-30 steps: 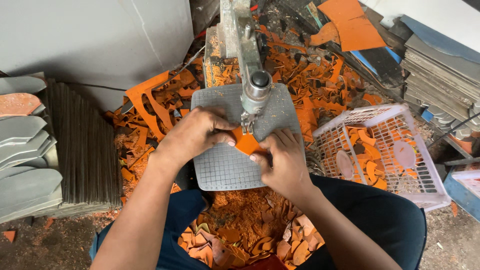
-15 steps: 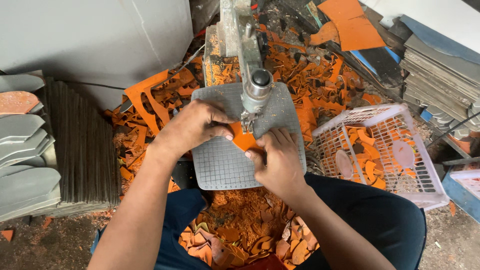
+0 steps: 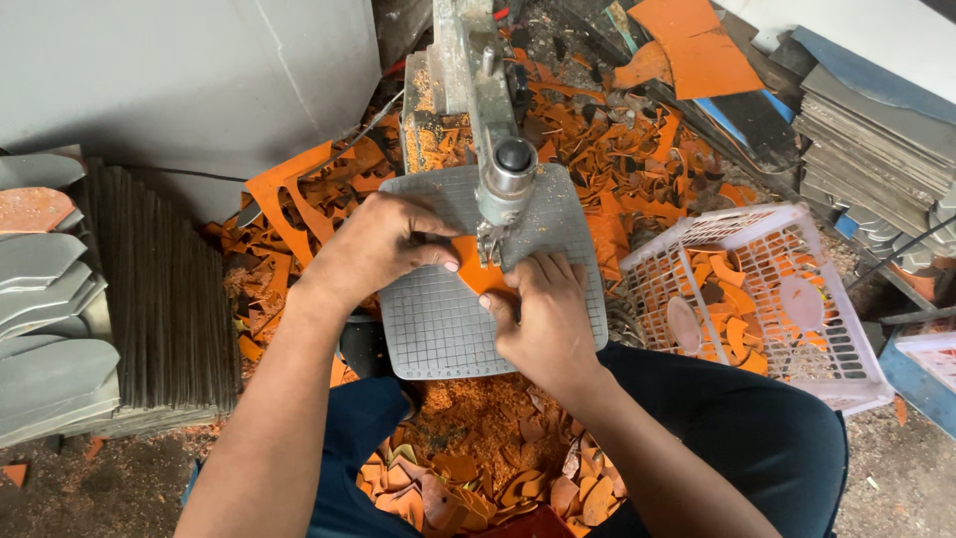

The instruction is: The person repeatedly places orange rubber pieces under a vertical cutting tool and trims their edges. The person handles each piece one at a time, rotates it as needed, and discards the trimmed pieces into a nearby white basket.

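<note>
Orange is everywhere in the head view: a small orange piece [image 3: 476, 274] lies flat on the grey gridded saw table [image 3: 438, 324], right under the metal saw head [image 3: 506, 179] and its thin blade. Left hand [image 3: 378, 244] rests on the table at the piece's left edge, fingers curled and close together, tips pressing down on the piece beside the blade. Right hand [image 3: 548, 319] lies just in front and to the right, fingers narrow and bent, thumb and fingertips pinning the near edge of the same piece. Both hands touch it; neither lifts it off the table. Around the table lies a thick litter of orange offcuts [image 3: 637, 169], with more curved scraps and sawdust heaped in the person's lap [image 3: 478, 468] between dark blue trouser legs. To the right, just beside the table, stands a white plastic basket [image 3: 846, 369] holding orange cut shapes and a couple of pale oval ones. At the far left a stack of dark grey sheets [image 3: 149, 289] stands on edge, with grey pointed cut-outs [image 3: 45, 299] piled next to it. More grey boards [image 3: 876, 139] are stacked at the upper right.
</note>
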